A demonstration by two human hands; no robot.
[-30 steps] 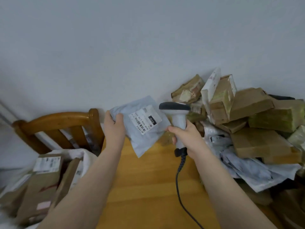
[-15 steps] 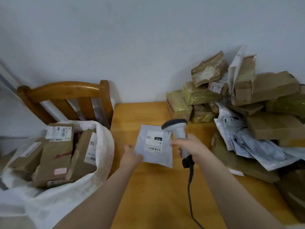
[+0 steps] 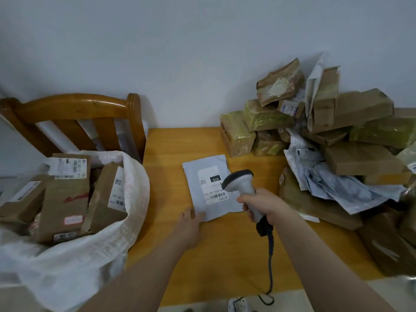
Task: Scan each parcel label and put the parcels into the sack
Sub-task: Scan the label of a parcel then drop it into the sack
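Grey bag [image 3: 193, 174] flat on tabletop [image 3: 177, 143], white label [image 3: 210, 188] face up. Left grip [image 3: 189, 224] touches bag's near left corner. Right grip [image 3: 264, 204] holds scanner [image 3: 239, 182] by handle, scanner head over label, dark cable [image 3: 270, 266] hanging down. White sack [image 3: 137, 176] at left, open, brown boxes [image 3: 67, 199] inside. Big heap of parcels [image 3: 351, 113] at right by wall. Wooden chair [image 3: 74, 105] behind sack.

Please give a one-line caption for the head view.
Right hand aims a scanner at a grey mailer lying on the table; left hand touches its corner.
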